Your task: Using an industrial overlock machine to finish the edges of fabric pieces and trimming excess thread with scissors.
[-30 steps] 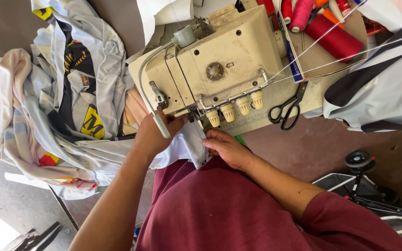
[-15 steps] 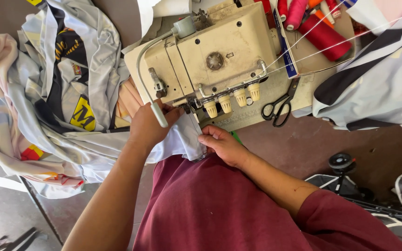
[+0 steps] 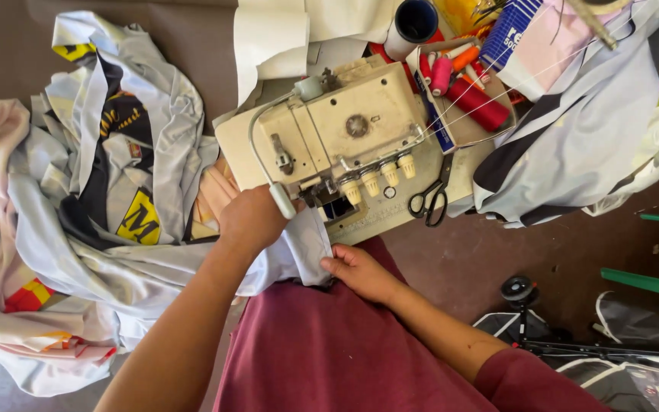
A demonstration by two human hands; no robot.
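A cream overlock sewing machine (image 3: 348, 145) stands on a small table in front of me. My left hand (image 3: 252, 220) presses a pale grey piece of fabric (image 3: 299, 255) flat just left of the machine's needle area. My right hand (image 3: 358, 271) pinches the near edge of the same fabric below the machine. The fabric runs left into a big heap of grey, black and yellow garments (image 3: 108, 198). The needle itself is hidden behind a white lamp arm (image 3: 280, 200).
Black scissors (image 3: 430, 200) lie on the table right of the machine. Red and pink thread spools (image 3: 473, 99) sit in a tray behind it. More grey garments (image 3: 596, 130) hang at the right. A chair base with a wheel (image 3: 520, 294) stands at lower right.
The view has shifted so the machine sits more centrally. Both hands stay on the fabric, and my right hand has slid slightly along its near edge.
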